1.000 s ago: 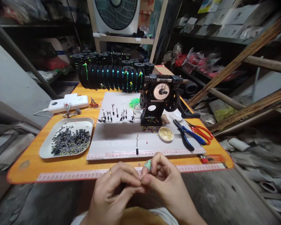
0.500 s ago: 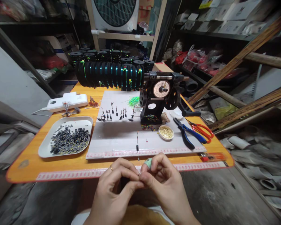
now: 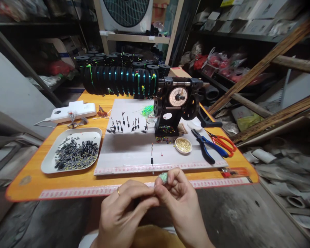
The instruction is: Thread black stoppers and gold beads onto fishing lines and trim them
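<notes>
Here at the head camera, I see both hands low over the table's front edge, and the left hand [image 3: 126, 208] has just slid a touch leftward, its fingers lying flatter. Its thumb and forefinger stay narrow, tips meeting those of the right hand [image 3: 181, 203], where a pale green wrap [image 3: 163, 177] covers a fingertip. Anything pinched between them? Hidden; I can't tell, nor whether either pinch is fully closed. My read: fine fingertip work is still going on.

Beyond them, nothing on the white board [image 3: 124, 151] has moved: the single black barrel on a thin stem [image 3: 152, 161] lies near its front edge, a tiny red bead [image 3: 162, 154] just right of it, gold bits [image 3: 183, 145] in their white dish [image 3: 183, 152] farther right. So I judge those pieces untouched for now.
</notes>
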`<state>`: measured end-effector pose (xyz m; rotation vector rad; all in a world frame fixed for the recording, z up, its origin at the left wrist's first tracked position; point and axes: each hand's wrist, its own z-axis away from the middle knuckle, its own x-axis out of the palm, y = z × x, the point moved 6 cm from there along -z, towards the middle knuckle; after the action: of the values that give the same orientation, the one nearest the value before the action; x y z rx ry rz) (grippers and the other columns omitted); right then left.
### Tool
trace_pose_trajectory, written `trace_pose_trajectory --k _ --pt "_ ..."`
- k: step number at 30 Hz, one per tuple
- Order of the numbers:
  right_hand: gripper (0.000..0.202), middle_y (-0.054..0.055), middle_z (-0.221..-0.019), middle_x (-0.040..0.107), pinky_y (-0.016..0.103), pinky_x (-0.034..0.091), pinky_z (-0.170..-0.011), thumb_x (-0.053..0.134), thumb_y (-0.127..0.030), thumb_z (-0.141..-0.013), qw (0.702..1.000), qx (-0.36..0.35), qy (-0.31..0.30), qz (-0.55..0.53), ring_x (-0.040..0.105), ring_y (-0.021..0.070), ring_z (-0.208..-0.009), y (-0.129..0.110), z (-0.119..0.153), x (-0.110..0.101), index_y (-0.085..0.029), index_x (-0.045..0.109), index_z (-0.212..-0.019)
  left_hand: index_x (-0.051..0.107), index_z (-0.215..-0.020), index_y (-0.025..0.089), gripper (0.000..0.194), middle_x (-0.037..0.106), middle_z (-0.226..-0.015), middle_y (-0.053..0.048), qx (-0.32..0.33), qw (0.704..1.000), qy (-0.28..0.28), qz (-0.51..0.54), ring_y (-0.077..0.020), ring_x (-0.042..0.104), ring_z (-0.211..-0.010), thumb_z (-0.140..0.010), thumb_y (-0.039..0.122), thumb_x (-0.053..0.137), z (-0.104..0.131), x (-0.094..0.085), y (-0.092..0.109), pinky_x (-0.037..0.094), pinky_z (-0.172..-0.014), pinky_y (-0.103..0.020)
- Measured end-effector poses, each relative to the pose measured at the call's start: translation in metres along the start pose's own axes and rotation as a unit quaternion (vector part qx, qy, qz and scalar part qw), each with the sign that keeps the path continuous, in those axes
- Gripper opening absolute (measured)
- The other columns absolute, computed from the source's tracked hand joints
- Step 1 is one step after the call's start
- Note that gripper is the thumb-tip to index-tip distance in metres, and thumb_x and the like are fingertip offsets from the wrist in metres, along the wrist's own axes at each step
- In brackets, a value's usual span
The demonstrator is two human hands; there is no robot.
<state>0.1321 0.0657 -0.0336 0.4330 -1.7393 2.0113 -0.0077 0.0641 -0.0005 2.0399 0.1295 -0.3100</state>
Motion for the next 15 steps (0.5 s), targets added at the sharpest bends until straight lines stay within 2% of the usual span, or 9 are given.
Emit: trace_pose_trajectory --k 3,7,10,12,15 --pt "0.043 -0.004 -0.071 0.068 0.017 0.048 -0.057 0.085 -0.032 -0.076 1.000 -0.017 0.015 0.017 0.059 0.0074 -0.060 0.000 0.001 -0.001 -0.023 0.043 -0.076 0.074 -0.091 0.023 0.020 0.076 -0.081 0.001 0.017 1.000 -0.001 0.009 -0.0119 0.072 -0.074 -0.083 0.004 0.073 -0.001 0.000 0.003 0.057 -0.071 -0.017" --pt "0.040 -0.003 -0.072 0.070 0.021 0.052 -0.063 0.086 -0.031 -0.075 0.997 -0.021 0.044 0.057 0.064 0.0101 -0.064 -0.006 0.005 0.000 -0.023 0.046 -0.076 0.071 -0.078 0.022 0.018 0.072 -0.075 0.001 -0.066 0.996 0.018 0.048 -0.0126 0.069 -0.069 -0.085 0.006 0.067 -0.003 0.002 -0.005 0.055 -0.066 -0.018" --pt "0.036 -0.004 -0.075 0.070 0.021 0.053 -0.064 0.085 -0.031 -0.075 0.997 -0.025 0.022 0.069 0.065 0.0098 -0.064 -0.013 0.006 0.002 -0.023 0.050 -0.078 0.069 -0.074 0.021 0.016 0.070 -0.072 0.001 -0.143 0.983 -0.005 0.111 -0.0133 0.067 -0.068 -0.086 0.011 0.066 -0.003 0.009 -0.013 0.054 -0.064 -0.019" --pt "0.030 -0.003 -0.078 0.071 0.022 0.053 -0.065 0.080 -0.037 -0.081 0.996 -0.029 -0.004 0.084 0.065 0.0098 -0.065 -0.018 0.006 0.003 -0.023 0.053 -0.081 0.068 -0.073 0.021 0.017 0.069 -0.071 0.001 -0.186 0.971 -0.007 0.148 -0.0135 0.067 -0.069 -0.088 0.013 0.065 -0.003 0.011 -0.016 0.054 -0.067 -0.020" --pt "0.024 0.001 -0.084 0.072 0.025 0.053 -0.067 0.063 -0.044 -0.094 0.988 -0.048 -0.042 0.141 0.066 0.0122 -0.067 -0.026 0.006 0.002 -0.023 0.057 -0.087 0.068 -0.072 0.021 0.018 0.067 -0.070 0.002 -0.186 0.972 0.005 0.145 -0.0131 0.064 -0.069 -0.088 0.014 0.064 -0.004 0.009 -0.015 0.052 -0.069 -0.020"
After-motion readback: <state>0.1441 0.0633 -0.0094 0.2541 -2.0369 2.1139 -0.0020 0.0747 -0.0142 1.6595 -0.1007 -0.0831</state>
